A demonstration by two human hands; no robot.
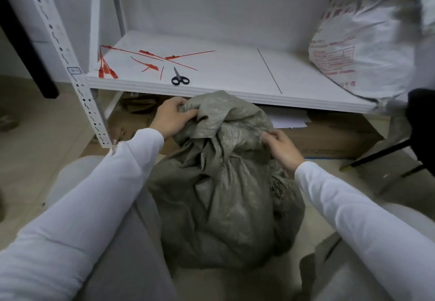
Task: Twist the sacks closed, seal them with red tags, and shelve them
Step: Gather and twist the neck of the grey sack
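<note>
Two sacks: grey sack [221, 183], white sack [360, 35]; one scissors [179, 77] (red tags [150, 59] overlap, several)

A white shelf [223, 70] carries red tags [150, 59] scattered over its left part, some bunched at the front left corner. Black-handled scissors [179, 78] lie near the front edge, just right of the tags. A white printed sack [360, 42] stands at the right end. On the tiled floor [35, 159] below sits a grey-green sack [223, 195].
</note>
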